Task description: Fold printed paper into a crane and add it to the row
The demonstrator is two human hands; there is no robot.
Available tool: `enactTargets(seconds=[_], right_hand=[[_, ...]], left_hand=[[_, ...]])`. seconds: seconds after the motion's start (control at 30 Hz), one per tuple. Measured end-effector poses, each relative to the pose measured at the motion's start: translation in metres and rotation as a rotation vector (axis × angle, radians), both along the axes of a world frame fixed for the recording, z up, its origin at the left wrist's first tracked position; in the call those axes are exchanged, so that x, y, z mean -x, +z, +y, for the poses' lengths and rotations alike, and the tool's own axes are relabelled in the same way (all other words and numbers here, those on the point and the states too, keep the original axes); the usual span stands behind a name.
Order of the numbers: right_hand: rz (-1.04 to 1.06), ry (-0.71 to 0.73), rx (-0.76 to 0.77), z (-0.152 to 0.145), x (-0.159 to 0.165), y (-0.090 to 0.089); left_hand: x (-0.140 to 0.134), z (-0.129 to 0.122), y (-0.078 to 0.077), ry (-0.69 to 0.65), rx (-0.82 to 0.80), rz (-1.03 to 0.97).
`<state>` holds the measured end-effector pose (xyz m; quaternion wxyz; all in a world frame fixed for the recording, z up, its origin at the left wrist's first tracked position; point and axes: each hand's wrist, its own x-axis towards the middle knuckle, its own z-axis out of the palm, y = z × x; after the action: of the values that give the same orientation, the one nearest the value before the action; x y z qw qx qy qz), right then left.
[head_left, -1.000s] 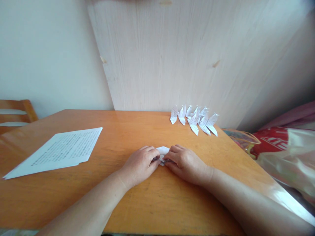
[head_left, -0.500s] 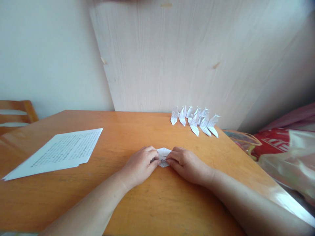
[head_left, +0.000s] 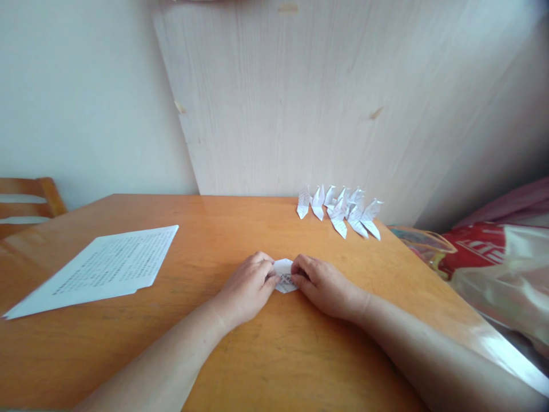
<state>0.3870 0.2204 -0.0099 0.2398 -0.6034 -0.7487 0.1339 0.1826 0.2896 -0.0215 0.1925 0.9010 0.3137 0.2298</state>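
A small folded piece of paper, white with dark print across its middle, lies low over the table between my two hands. My left hand pinches its left edge between thumb and fingers. On the opposite side, my right hand grips the right edge in the same way. The fingertips cover both ends of the paper, so only its centre shows.
Several folded paper figures stand in a cluster at the table's back right. A stack of printed sheets lies on the left of the wooden table. Beyond the right edge are red and whitish bags; a chair stands far left.
Both hands keep hold of the folded paper and have shifted only slightly. A bit more of its printed middle shows between the fingers now.
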Motion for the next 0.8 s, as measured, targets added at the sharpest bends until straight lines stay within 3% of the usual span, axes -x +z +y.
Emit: enactTargets(seconds=[0.23,0.8], right_hand=[[-0.012,-0.033,0.028,0.0010,0.0036,0.0021],[-0.012,-0.078,0.048,0.0028,0.0060,0.0036]], left_hand=[[-0.0014,0.0015,-0.0055,0.033,-0.007,0.009],[-0.0077,-0.0023,0.0021,0.102,-0.023,0.096]])
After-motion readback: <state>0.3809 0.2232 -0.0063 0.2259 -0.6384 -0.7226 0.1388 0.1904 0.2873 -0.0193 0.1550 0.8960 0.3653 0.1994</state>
